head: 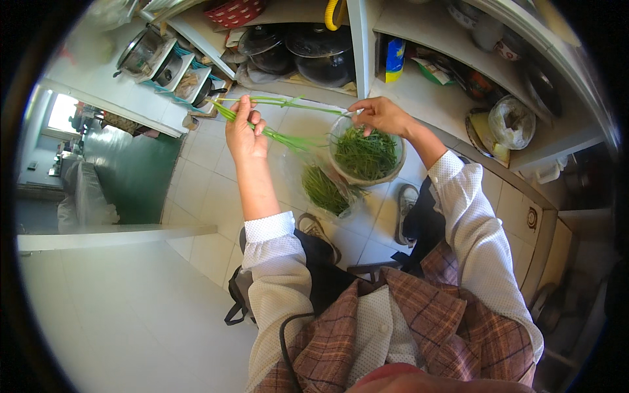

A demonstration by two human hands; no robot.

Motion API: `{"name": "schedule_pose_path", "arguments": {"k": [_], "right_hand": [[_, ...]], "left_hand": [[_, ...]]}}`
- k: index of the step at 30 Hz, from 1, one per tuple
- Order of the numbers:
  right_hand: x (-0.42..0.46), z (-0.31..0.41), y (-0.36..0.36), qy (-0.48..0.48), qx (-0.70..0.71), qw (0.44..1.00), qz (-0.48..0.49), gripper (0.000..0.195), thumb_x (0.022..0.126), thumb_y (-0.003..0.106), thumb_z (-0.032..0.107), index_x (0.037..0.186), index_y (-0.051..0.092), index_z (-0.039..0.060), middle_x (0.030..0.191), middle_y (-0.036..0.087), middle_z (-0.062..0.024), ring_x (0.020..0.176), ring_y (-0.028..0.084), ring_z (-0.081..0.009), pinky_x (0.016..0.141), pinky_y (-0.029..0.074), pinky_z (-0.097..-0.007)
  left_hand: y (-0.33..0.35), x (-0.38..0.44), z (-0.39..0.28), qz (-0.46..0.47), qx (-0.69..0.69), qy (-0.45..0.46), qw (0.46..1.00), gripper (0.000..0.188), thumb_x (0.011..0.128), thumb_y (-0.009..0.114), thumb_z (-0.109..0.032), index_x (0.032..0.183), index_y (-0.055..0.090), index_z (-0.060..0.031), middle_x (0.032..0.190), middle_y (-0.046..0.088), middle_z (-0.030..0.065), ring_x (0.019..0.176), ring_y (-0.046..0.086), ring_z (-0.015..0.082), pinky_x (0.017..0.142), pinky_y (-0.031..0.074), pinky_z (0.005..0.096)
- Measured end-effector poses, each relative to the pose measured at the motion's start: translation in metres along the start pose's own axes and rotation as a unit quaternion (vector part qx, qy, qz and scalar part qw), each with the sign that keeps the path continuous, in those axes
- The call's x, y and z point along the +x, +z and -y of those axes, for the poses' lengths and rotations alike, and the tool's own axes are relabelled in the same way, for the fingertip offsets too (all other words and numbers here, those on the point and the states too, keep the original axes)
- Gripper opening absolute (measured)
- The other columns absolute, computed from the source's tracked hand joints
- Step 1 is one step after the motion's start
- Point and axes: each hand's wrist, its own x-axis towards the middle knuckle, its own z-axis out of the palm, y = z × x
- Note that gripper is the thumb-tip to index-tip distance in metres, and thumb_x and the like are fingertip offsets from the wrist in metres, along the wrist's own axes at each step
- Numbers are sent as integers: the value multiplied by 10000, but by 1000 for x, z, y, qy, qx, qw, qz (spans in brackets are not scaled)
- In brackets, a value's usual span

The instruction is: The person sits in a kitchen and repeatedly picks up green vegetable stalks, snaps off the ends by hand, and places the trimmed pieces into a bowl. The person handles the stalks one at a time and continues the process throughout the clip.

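Observation:
My left hand grips a small bunch of slender green stalks, likely chives or a similar leafy vegetable. Some longer stalks stretch from it toward my right hand, whose thumb and fingers pinch at their tips. Below my right hand stands a round, lined bin heaped with loose green trimmings. A clear plastic bag sits against the bin, nearer to me. More green stalks lie inside that bag.
Shelves hold black lidded pots and a blue and yellow packet. A tiered rack with pans stands at the upper left. My shoes flank the bag on the tiled floor. A white panel rises at my left.

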Motion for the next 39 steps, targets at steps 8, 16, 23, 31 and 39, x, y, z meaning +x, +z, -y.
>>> {"name": "schedule_pose_path", "arguments": {"k": [8,16,23,31,39], "right_hand": [[2,-12,-3,-49,-328,937,-110,345,814,660,228,1115,651,60,1085,664,-170,1004,626,-338,906,485,-398],[-9,26,14,-46,-101,992,-52,320,900,643,294,1095,655,41,1080,663,-92,1016,595,-166,919,445,-307],[-14,30,35,-140,45,988,-47,304,924,628,286,1051,663,11,810,664,-16,804,592,-92,770,473,-264],[-25,35,14,-103,-91,989,-54,240,920,628,237,907,710,12,693,639,-28,646,546,-82,629,457,-260],[-49,30,-30,-128,6,991,-29,249,946,589,226,972,711,10,863,696,-29,801,599,-107,781,479,-266]], "left_hand": [[31,-24,12,54,93,-22,994,215,820,745,-116,929,576,-37,740,553,-5,539,454,57,425,285,185],[47,-36,38,80,140,-53,986,217,790,768,-109,900,593,-43,713,568,-10,521,457,52,430,281,183],[59,-42,60,109,162,-66,978,225,792,764,-114,924,604,-25,703,571,-6,520,456,50,432,293,185],[54,-32,55,65,131,-38,989,226,817,744,-119,950,602,-3,760,612,44,519,456,54,426,291,179],[46,-15,39,28,74,-40,996,163,880,678,-153,940,599,-23,790,590,45,529,446,61,416,284,188]]}}
